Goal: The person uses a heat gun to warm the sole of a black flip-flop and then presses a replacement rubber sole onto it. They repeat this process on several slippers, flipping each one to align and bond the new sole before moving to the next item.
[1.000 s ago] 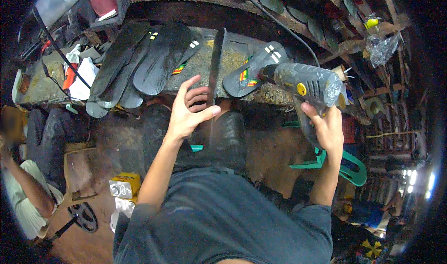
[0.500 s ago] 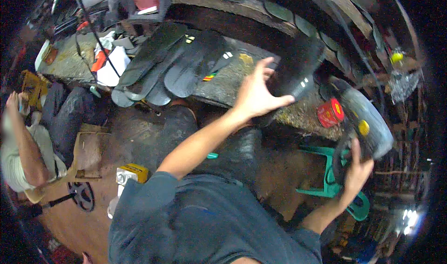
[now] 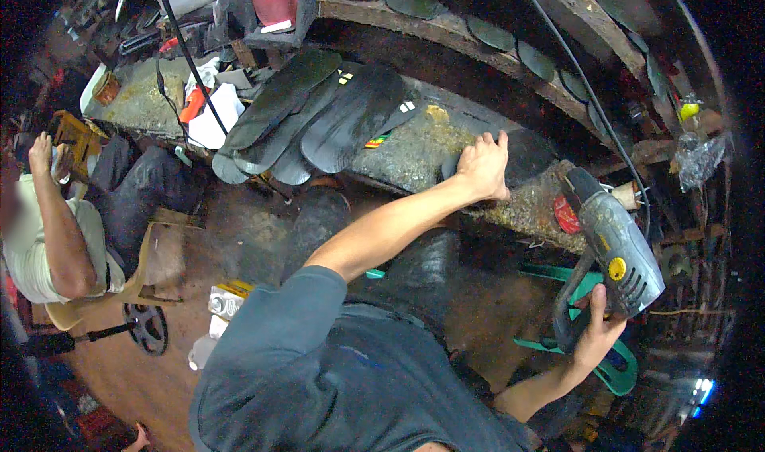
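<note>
My left hand [image 3: 484, 167] is closed over the near-left edge of a dark, flat shoe sole [image 3: 532, 155] on the workbench. Its fingers hide part of that edge. At the right my right hand [image 3: 599, 324] grips a grey heat gun [image 3: 620, 253] from below at its back end, with the thumb in view and the other fingers mostly hidden. The heat gun has a round yellow mark and a dark looped handle, and its nozzle points up towards the bench. Several black soles [image 3: 351, 121] lie overlapping further left on the bench.
A red can [image 3: 566, 215] stands on the bench, partly behind the heat gun. Below is a green plastic stool [image 3: 617, 371]. A black cable [image 3: 594, 93] hangs down at the right. Another person [image 3: 68, 229] sits at the left. Shelves with soles [image 3: 490, 33] line the back.
My left hand has gone from spread fingers beside a raised black sole to a closed grip, with the sole lower. The heat gun, blurred before, now shows sharply in my right hand.
</note>
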`<state>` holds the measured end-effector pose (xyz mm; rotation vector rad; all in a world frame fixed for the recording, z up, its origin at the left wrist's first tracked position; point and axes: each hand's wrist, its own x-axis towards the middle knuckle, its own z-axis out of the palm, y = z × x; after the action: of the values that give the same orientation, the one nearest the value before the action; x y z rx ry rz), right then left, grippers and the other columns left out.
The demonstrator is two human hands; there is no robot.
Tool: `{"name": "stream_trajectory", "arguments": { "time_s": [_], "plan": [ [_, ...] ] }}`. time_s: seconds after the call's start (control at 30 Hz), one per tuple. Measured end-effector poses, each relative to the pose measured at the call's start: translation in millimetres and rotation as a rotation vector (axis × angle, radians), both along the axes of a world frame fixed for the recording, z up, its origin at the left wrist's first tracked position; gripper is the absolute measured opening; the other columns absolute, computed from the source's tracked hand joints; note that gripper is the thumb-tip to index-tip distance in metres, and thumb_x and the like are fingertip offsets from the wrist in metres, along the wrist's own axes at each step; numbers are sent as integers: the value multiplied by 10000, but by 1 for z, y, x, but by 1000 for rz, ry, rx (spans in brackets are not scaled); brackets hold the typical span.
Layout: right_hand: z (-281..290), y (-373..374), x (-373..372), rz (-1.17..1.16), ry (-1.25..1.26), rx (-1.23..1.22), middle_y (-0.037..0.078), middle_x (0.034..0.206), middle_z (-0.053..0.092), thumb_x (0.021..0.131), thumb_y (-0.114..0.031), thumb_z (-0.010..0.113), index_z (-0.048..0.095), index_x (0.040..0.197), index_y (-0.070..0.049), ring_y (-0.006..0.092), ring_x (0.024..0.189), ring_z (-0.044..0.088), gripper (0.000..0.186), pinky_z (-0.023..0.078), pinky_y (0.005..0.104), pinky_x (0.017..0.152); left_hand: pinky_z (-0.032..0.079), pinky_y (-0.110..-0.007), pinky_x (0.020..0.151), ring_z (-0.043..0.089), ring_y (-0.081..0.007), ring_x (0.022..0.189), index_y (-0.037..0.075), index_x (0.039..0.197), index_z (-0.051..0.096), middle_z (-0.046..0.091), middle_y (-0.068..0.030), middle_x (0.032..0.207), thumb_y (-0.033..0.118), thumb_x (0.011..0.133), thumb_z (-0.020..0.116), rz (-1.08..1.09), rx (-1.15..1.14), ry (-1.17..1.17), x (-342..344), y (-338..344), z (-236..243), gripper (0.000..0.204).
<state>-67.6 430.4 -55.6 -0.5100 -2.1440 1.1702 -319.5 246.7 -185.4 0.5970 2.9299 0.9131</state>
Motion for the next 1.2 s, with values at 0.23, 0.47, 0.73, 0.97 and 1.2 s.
{"name": "stream_trajectory", "arguments": {
  "time_s": [0.23, 0.47, 0.73, 0.97, 1.2],
  "plan": [
    [-6, 0, 5, 27, 1, -133, 53, 800, 640, 996, -241, 772, 657, 1030, 8, 167, 696, 621, 277, 512, 343, 708, 605, -497, 940, 689, -396, 1106, -38, 1523, 402, 671, -241, 1151, 443, 634, 876, 171, 26, 322, 38, -155, 52, 1116],
    [-39, -11, -14, 107, 23, -181, 62, 857, 658, 980, -192, 791, 617, 1157, 6, 160, 707, 622, 317, 515, 330, 700, 479, -526, 1129, 648, -444, 1235, -17, 1611, 311, 668, -268, 1310, 582, 774, 845, 388, -372, 266, 17, -273, 44, 1158],
    [-21, -6, 2, 40, -169, -232, 92, 1026, 752, 835, -200, 926, 703, 1150, 36, 195, 884, 695, 452, 554, 360, 832, 257, -516, 1299, 331, -447, 1557, -20, 1637, 314, 398, -287, 1643, 589, 956, 682, 153, -318, 696, 2, -203, 31, 984],
    [0, 6, 2, 84, -254, 299, 193, 1013, 790, 801, -264, 944, 729, 1116, 28, 388, 929, 758, 480, 564, 439, 865, 371, -511, 1239, 495, -420, 1458, -46, 1404, 612, 590, -287, 1479, 702, 1028, 475, -428, -273, 46, -142, 38, 2, 849],
    [15, 30, 14, 210, -516, 114, 197, 1231, 734, 779, -315, 947, 703, 1232, -11, 433, 1159, 686, 597, 508, 508, 1036, 245, -544, 1288, 100, -483, 1613, -31, 1623, 360, 174, -262, 1745, 756, 975, 501, 52, -23, -209, -227, 254, -73, 1029]
  ]
}}
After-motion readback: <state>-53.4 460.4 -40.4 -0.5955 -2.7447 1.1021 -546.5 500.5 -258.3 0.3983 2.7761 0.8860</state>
